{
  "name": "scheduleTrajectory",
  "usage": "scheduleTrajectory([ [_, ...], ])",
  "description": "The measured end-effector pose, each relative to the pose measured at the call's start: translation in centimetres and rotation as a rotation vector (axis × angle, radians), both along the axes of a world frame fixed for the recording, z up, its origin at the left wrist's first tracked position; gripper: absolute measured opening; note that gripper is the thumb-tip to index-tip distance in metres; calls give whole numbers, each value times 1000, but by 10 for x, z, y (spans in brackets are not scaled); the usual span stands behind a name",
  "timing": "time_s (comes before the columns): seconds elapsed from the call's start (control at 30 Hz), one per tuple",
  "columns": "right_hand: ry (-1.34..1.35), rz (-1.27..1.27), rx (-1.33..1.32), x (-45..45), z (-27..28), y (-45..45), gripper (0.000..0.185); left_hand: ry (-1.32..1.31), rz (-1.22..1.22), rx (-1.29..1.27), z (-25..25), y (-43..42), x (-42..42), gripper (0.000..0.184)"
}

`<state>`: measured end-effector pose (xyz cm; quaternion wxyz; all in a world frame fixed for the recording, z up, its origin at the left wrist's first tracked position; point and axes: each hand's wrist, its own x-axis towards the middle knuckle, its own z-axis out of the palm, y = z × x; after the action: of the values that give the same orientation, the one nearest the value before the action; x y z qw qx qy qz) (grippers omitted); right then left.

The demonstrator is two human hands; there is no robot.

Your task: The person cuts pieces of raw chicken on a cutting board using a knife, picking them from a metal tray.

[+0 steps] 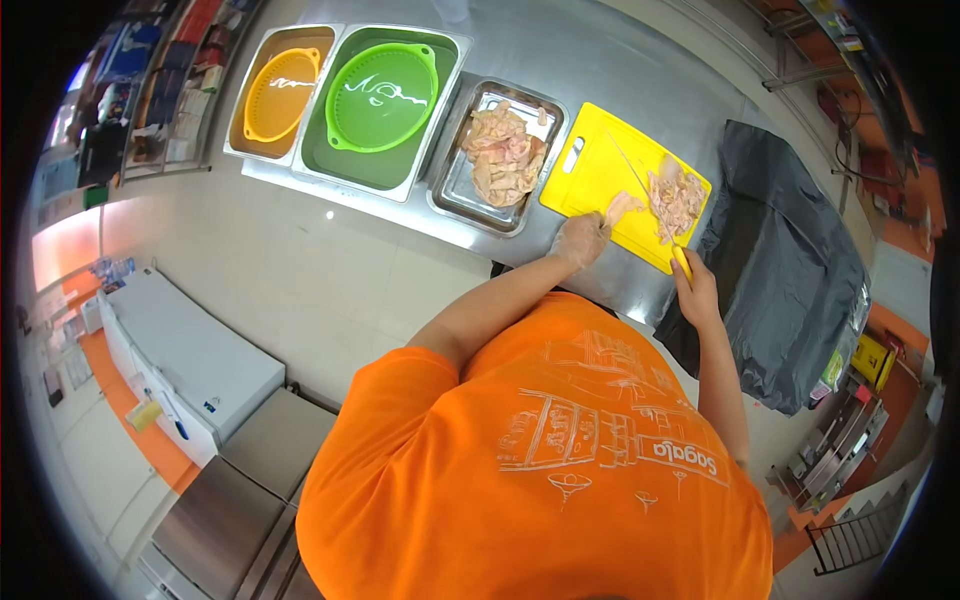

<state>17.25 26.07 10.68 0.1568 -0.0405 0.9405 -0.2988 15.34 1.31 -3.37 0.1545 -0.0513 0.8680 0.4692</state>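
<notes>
My left hand [582, 240], in a clear plastic glove, is closed on the end of a pale strip of raw meat [625, 205], which looks like chicken. The strip lies on a yellow cutting board [580, 185]. In my right hand [698, 290] is a knife [682, 262], gripped by its yellow handle at the board's near edge. Its blade appears to slant away across the board, partly hidden by meat. A heap of cut meat [677, 200] sits on the right part of the board. Left of the board, a metal tray [450, 195] holds larger raw pieces [500, 155].
Two metal pans further left hold water, with a green strainer [383, 97] and a smaller orange strainer [281, 95] in them. A black plastic sheet [780, 260] covers something right of the board. All the food stands on a steel table [560, 50].
</notes>
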Motion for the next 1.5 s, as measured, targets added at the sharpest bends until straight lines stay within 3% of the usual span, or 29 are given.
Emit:
scheduleTrajectory([
  [0.1, -82, -194, -29, 23, 3, 6, 34, 62, -71, -97, -19, 3, -12, 37],
  [0.2, -112, -234, 88, 50, -20, 15, 27, -65, -157, -89, -13, -10, -26, 42],
  [0.43, -13, -82, 289, 76, -27, -23, 28, -131, 3, 28, -36, -28, -32, 29],
  [0.5, -9, -67, 302, 76, -28, -22, 28, -229, 87, 130, -33, -36, -35, 29],
  [0.7, 20, 8, 313, 71, -31, -18, 29, -322, 102, 127, -13, -40, -43, 26],
  [0.8, -24, 50, 377, 70, -32, -17, 31, 13, -76, -253, -7, -40, -40, 27],
  [0.93, -122, 60, 483, 76, -48, -22, 35, -71, -27, -221, 11, -38, -37, 28],
  [1.07, -114, -31, 428, 75, -79, -35, 42, -100, -24, -254, 13, -36, -36, 34],
  [1.2, -17, -98, 400, 19, -107, -76, 45, -163, -38, -288, 40, -32, -40, 45],
  [1.3, -15, -99, 395, -5, -111, -90, 44, -102, -70, -317, 16, -31, -41, 46],
  [1.4, -27, -124, 328, 28, -99, -76, 43, -286, -34, 5, -33, -42, -49, 43],
  [1.5, -128, -215, 338, 77, -83, -47, 42, -177, -75, -15, -15, -48, -60, 33],
])
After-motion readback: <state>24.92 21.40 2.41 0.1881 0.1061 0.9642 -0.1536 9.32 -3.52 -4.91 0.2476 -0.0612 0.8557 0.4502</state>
